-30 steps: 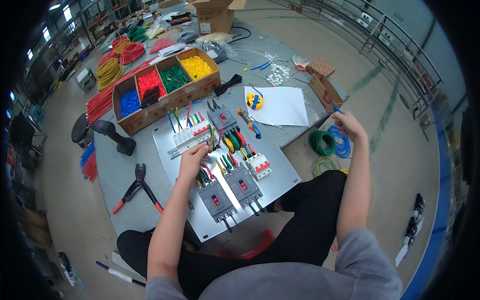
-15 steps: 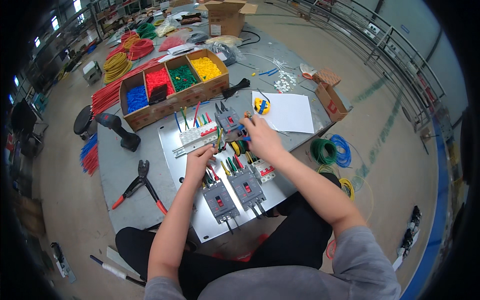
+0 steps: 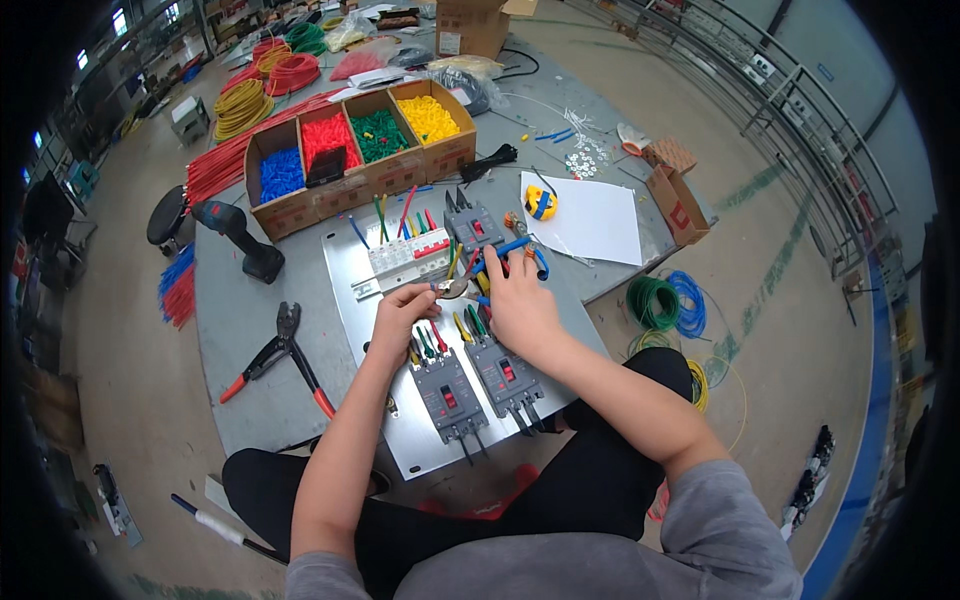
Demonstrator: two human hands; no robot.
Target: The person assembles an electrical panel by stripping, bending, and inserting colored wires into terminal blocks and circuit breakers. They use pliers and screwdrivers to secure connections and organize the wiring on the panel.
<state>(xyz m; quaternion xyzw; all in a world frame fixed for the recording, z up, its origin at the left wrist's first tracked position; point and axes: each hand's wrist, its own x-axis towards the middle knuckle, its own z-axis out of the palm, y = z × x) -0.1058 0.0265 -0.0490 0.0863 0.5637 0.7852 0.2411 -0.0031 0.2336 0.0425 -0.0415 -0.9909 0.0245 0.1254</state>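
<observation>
A flat silvery panel (image 3: 415,450) overhangs the near edge of the bench (image 3: 235,345), bearing grey breakers (image 3: 441,385) with red toggles (image 3: 449,397) and white modules (image 3: 398,264). Above it, the right hand (image 3: 523,308) is clamped on blue-handled pliers (image 3: 455,288); the left hand (image 3: 402,312) has its fingertips together beside their jaws.

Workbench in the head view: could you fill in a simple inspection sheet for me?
Surface: grey workbench, metal plate overhanging its edge.
Job's things: blue-handled pliers, grey circuit breakers on the plate.
Clutter: red-handled crimping tool, cordless drill, yellow tape measure on white paper.
Grippers: bare right hand holds the pliers; left hand near their jaws, grip unclear.
Cables: green coil and blue coil on the floor.
Surroundings: black stool left of the workbench.
</observation>
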